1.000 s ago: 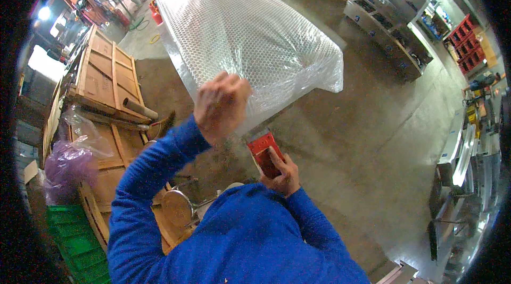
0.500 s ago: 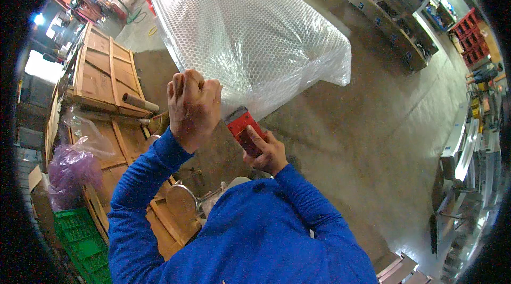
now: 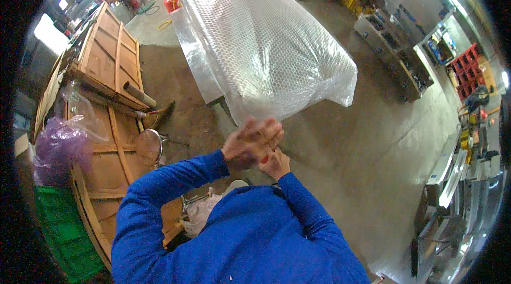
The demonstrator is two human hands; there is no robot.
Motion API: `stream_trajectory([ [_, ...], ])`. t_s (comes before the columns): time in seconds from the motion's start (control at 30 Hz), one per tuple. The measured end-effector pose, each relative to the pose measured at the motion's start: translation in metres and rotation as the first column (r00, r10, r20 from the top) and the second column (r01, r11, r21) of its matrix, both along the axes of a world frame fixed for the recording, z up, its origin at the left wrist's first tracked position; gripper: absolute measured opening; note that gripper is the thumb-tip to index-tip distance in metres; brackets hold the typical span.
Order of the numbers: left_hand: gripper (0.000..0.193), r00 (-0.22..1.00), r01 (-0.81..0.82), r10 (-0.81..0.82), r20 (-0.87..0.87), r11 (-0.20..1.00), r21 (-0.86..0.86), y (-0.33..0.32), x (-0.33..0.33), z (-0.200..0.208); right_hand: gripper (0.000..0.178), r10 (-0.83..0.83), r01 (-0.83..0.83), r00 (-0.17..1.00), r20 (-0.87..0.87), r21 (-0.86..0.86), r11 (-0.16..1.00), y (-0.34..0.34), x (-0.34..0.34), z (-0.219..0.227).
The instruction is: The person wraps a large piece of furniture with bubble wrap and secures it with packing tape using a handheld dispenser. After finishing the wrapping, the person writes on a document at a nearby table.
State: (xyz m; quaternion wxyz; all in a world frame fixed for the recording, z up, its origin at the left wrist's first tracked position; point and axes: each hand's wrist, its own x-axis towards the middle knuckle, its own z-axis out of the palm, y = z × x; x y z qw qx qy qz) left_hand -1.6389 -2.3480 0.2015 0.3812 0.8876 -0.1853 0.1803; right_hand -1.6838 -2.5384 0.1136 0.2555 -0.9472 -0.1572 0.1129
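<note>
My left hand [image 3: 251, 144], slightly blurred, stretches its fingers out over my right hand [image 3: 278, 165]. I see nothing held in the left. A small patch of a red hand tool [image 3: 264, 159] shows at the right hand's closed fingers; the rest is covered by my left hand, so its exact kind cannot be made out. Just beyond both hands lies the near corner of a large object wrapped in clear bubble wrap [image 3: 277, 50]. A flat silvery sheet [image 3: 199, 63] sticks out along its left side.
Wooden crates [image 3: 104, 52], a cardboard tube [image 3: 139, 95], a round-topped stool [image 3: 150, 145], purple plastic film [image 3: 61, 145] and a green crate [image 3: 66, 231] stand on the left. Rightward are a long open box [image 3: 394, 55], red crates [image 3: 464, 71] and metal profiles [image 3: 452, 172].
My left hand has come down and right, from raised beside the wrap to over my right hand. Its fingers have opened out. The red tool, fully seen before, is now mostly hidden.
</note>
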Motion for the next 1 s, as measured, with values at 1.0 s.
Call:
stream_trajectory([
  [1.0,0.041,0.831,-0.158,0.289,0.476,0.942,-0.296,0.0,0.053,0.069,0.064,-0.11,0.075,0.974,-0.2,-0.177,0.981,-0.04,-0.075,-0.019],
])
